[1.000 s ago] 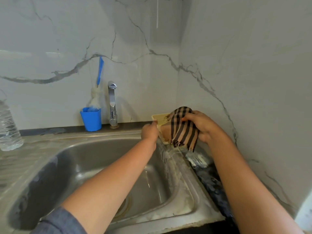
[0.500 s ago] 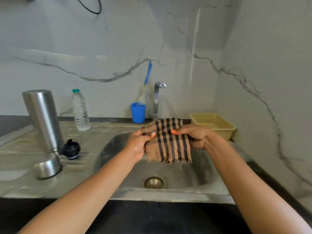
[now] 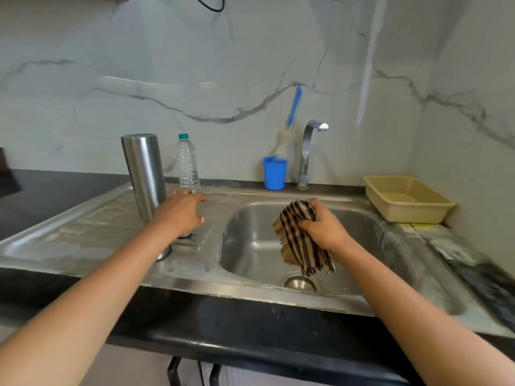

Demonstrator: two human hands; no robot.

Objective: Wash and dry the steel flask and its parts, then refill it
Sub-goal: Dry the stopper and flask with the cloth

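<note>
Over sink (image 3: 252, 240), right hand (image 3: 326, 232) grips bunched striped cloth (image 3: 299, 246); left hand (image 3: 178, 215) loose, empty, steel flask (image 3: 143, 174) just left of it. Washing seemingly done; drying, refill remain.

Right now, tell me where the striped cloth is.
Head view, right of centre: the striped cloth is gripped in the right hand and hangs over the sink basin, just above the drain.
</note>
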